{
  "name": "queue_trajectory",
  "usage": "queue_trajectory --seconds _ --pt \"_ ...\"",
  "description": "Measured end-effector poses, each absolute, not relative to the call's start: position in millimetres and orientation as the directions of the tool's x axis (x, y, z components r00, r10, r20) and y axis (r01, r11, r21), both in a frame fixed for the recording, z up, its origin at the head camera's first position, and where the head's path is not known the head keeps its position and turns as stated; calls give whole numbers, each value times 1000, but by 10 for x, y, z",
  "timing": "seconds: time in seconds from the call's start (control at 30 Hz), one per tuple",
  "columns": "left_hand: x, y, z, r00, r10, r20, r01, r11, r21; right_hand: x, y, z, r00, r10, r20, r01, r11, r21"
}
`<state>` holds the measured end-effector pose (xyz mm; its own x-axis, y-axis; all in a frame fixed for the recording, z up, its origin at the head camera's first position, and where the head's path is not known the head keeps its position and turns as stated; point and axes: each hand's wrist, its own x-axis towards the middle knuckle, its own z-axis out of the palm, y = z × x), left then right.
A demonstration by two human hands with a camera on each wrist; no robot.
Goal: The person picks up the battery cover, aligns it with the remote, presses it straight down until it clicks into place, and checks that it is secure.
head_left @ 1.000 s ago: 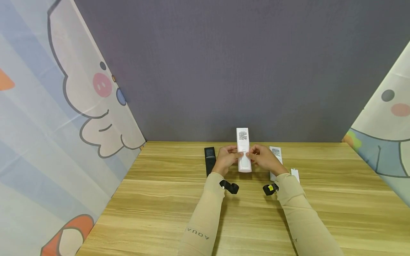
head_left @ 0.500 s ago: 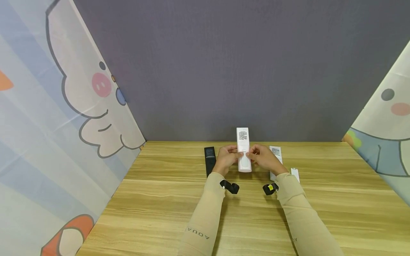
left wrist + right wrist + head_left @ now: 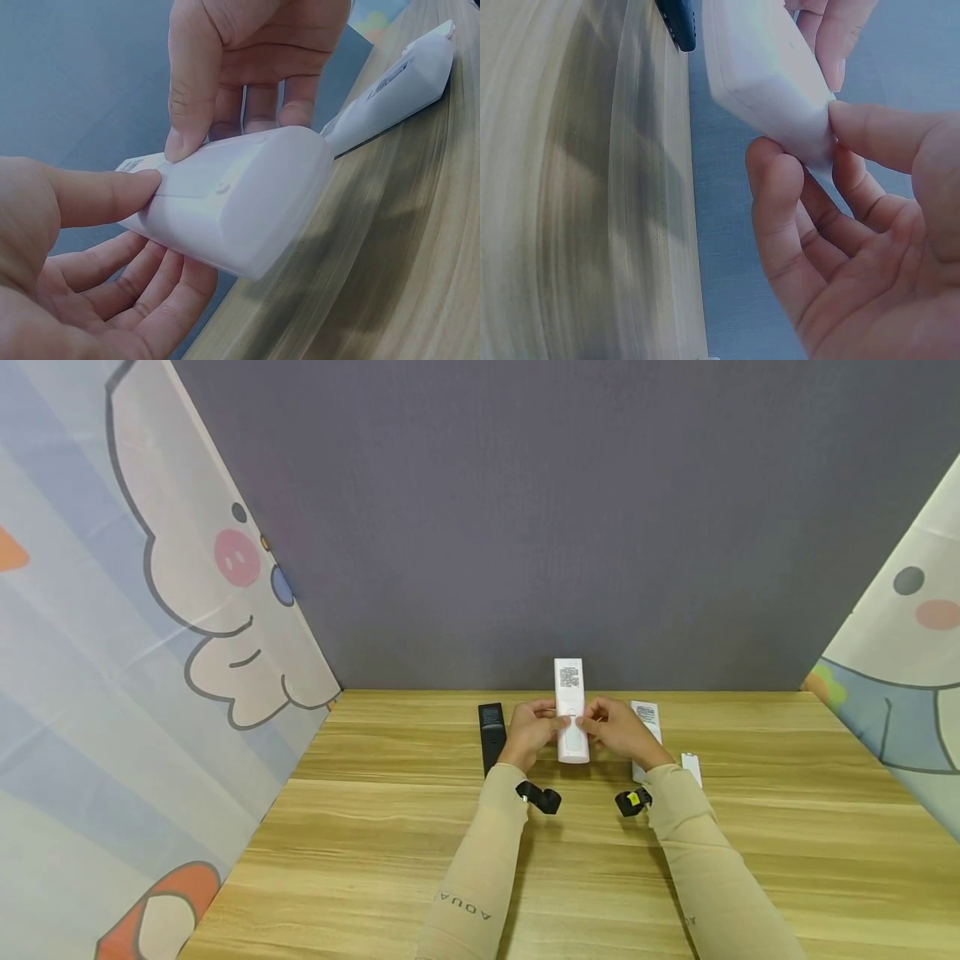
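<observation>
Both hands hold a white remote control [image 3: 572,702] above the table, its back side with a printed label and battery cover turned up. My left hand [image 3: 529,732] grips its left edge, with the thumb on the battery cover [image 3: 199,169] and the fingers curled beneath. On the opposite edge, my right hand [image 3: 619,732] grips it the same way, its thumb [image 3: 877,131] pressing close to the left thumb. In the left wrist view the remote's blunt lower end [image 3: 277,202] faces the camera.
A black remote [image 3: 492,737] lies left of the left hand. Right of the right hand lies another white remote [image 3: 647,718], partly hidden, with a small white cover [image 3: 692,767] beyond it. A grey panel [image 3: 525,527] stands along the back edge of the wooden table [image 3: 360,827].
</observation>
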<state>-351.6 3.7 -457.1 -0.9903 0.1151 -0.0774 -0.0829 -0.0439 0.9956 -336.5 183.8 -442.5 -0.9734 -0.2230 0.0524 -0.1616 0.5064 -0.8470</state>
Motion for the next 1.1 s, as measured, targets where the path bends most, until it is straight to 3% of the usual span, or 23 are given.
queue_trajectory --seconds 1.1 --pt "-3487 106 -4587 -998 28 -65 -64 25 998 -3382 1791 -4469 -983 -171 62 -145 533 -834"
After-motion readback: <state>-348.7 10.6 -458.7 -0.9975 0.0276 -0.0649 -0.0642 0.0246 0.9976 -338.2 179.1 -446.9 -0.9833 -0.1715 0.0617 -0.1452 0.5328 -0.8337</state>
